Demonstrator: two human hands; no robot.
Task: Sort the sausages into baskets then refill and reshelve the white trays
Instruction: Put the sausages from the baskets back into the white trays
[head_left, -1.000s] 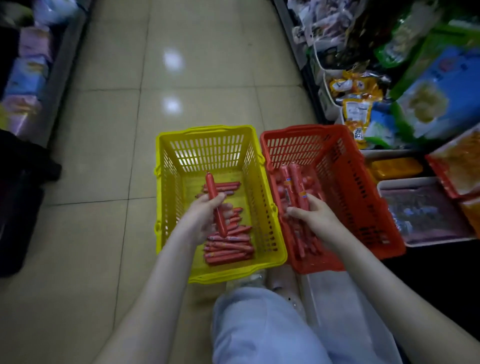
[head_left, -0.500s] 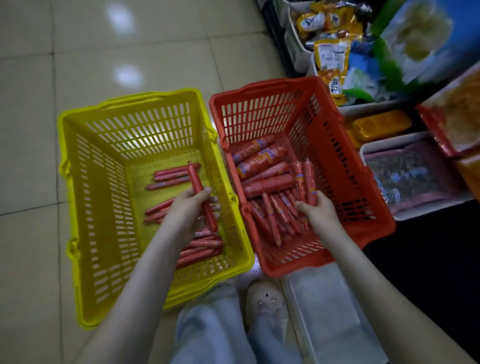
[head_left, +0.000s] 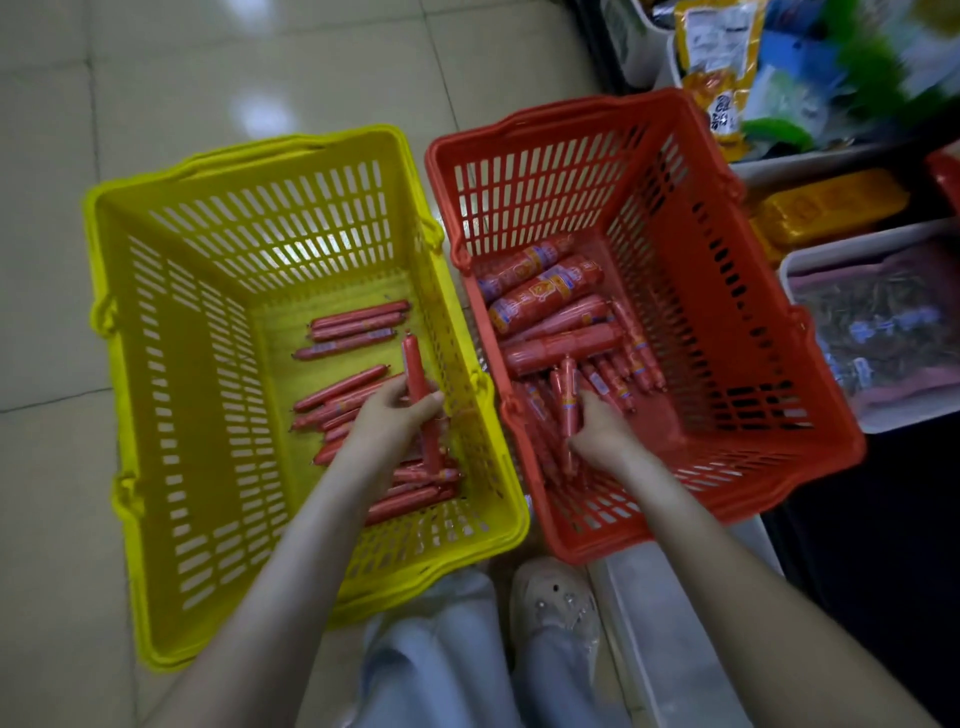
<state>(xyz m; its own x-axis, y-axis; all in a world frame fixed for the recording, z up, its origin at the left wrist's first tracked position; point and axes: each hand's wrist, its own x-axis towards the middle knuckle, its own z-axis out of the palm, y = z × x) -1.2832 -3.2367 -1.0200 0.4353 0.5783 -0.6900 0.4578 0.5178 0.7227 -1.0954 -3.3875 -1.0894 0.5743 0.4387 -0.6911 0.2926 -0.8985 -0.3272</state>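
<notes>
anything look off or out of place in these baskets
Nothing spilled or damaged. The red basket mixes thick sausages at its far end with a jumble of thin sausages nearer the right hand; the yellow basket holds only thin ones.

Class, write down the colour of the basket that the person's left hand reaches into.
Yellow; the basket shows best in the head view.
</notes>
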